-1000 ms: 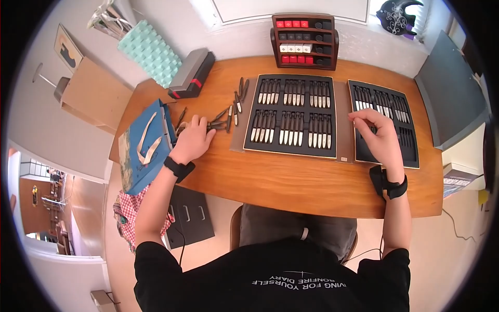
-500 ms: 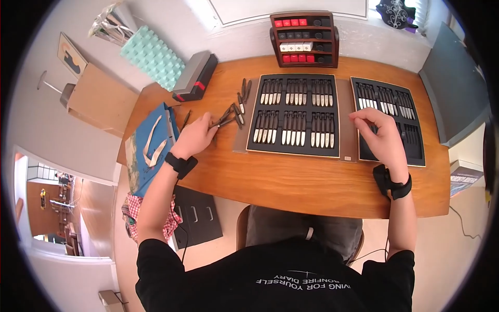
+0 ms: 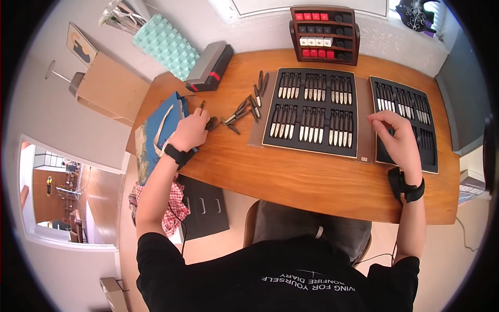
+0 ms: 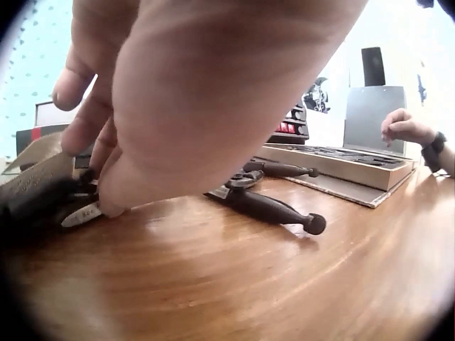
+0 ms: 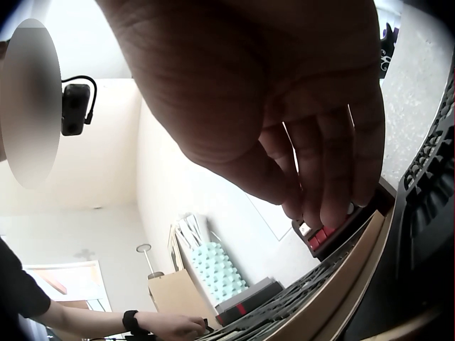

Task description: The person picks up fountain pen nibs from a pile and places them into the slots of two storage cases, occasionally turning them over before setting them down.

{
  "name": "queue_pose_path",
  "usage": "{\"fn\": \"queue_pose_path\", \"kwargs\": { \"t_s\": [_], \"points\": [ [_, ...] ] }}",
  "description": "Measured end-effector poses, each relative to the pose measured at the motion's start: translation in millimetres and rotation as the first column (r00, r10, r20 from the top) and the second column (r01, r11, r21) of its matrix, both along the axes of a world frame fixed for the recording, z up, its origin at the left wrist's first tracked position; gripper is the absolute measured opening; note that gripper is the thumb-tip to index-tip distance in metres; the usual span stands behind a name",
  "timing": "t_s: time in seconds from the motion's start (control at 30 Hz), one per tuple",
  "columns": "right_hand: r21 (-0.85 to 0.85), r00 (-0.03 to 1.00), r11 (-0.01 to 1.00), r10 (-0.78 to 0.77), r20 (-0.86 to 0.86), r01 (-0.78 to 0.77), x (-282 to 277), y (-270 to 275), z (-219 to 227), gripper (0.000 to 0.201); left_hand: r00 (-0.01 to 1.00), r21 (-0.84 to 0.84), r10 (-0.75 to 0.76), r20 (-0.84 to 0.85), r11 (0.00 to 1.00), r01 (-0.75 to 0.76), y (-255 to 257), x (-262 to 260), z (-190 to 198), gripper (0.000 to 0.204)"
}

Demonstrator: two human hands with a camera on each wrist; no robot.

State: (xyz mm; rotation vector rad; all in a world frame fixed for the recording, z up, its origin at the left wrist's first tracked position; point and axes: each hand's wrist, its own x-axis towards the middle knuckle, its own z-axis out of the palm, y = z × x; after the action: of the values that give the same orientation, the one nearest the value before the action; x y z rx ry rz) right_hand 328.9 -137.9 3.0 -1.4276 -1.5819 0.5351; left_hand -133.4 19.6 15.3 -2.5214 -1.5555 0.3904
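My left hand is at the left of the table, beside a blue bag. In the left wrist view its thumb and a finger pinch a dark piece with a silver end; the grip is partly hidden. Loose dark-handled pieces lie to its right, and two show close up in the left wrist view. My right hand, fingers loosely curled and apparently holding nothing, is over the right black tray. The left black tray holds rows of silver-ended pieces.
A wooden rack with red, white and black items stands at the back. Behind the loose pieces lies a grey-black box with a red band. A teal textured object stands at the back left.
My left hand has shifted left, away from the loose pieces and closer to the blue bag. Some loose pieces lie differently. My right hand keeps its pose, while the head view has shifted.
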Motion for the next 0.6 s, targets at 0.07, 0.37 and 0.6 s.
{"fn": "queue_pose_path", "kwargs": {
  "t_s": [0.07,0.37,0.6],
  "points": [
    [0.008,1.0,1.0,-0.004,0.011,0.004,0,0,0,0.012,0.999,0.078,-0.036,0.021,0.996,0.034,0,7,-4,0.043],
    [-0.032,0.999,0.999,0.006,0.043,-0.004,1,-1,2,0.012,0.965,0.256,-0.216,-0.151,0.934,0.25,18,12,-22,0.015],
    [-0.026,0.999,1.0,-0.001,0.053,0.002,2,-2,3,0.012,0.95,0.312,-0.311,-0.021,0.901,0.301,31,21,-33,0.012]
  ]
}}
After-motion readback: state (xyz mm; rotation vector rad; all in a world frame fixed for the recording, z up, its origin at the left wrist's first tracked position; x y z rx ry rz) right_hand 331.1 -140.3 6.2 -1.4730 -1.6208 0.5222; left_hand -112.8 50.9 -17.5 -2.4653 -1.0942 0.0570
